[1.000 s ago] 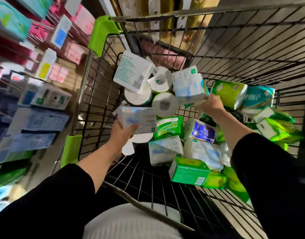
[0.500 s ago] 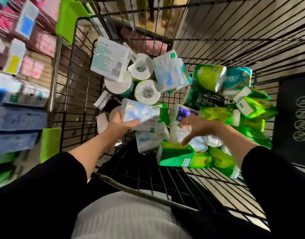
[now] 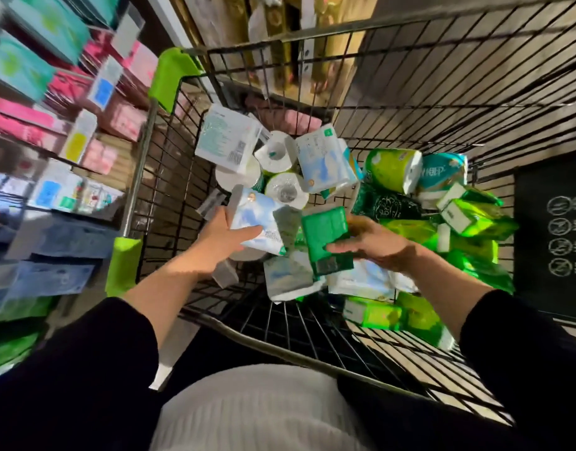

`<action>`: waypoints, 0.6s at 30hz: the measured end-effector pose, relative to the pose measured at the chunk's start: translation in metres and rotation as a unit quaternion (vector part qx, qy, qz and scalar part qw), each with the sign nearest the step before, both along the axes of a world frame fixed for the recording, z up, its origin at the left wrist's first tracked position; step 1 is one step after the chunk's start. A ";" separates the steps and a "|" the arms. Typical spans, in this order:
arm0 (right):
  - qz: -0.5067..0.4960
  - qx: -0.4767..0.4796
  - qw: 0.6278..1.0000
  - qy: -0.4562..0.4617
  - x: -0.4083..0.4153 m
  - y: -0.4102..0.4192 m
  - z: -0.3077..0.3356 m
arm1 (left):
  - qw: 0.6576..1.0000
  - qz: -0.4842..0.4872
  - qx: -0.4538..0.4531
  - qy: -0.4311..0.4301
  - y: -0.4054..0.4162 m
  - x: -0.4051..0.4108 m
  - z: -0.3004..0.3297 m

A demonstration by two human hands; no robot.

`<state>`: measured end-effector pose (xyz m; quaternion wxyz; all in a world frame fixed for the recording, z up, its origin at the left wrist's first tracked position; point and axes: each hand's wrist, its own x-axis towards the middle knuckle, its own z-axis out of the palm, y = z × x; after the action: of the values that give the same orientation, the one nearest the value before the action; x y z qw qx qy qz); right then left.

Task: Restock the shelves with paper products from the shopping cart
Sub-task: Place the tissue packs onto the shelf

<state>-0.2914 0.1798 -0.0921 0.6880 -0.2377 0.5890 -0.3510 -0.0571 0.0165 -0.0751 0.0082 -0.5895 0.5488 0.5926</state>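
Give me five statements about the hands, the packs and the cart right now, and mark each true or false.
1. The left hand holds a white-and-blue pack. True.
2. The right hand is empty. False: it grips a green pack.
3. Both hands are inside the cart. True.
4. The shelves stand to the person's right. False: they are on the left.
5. The cart holds only green packs. False: bare white rolls and white-and-blue packs lie there too.
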 end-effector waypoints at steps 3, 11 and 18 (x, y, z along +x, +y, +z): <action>-0.121 -0.077 0.989 0.027 0.006 -0.024 0.024 | 0.994 0.085 -0.020 0.062 0.003 0.000 0.025; -0.141 -0.236 0.956 0.101 0.097 -0.082 0.090 | 0.940 0.265 -0.065 0.204 -0.002 0.040 0.096; -0.064 -0.303 0.948 0.073 0.190 -0.130 0.157 | 0.885 0.331 -0.166 0.282 -0.003 0.138 0.155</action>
<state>-0.1011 0.0500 0.0649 0.5152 -0.4217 0.5175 -0.5375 0.0805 0.0137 0.0801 -0.4415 -0.5374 0.3911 0.6027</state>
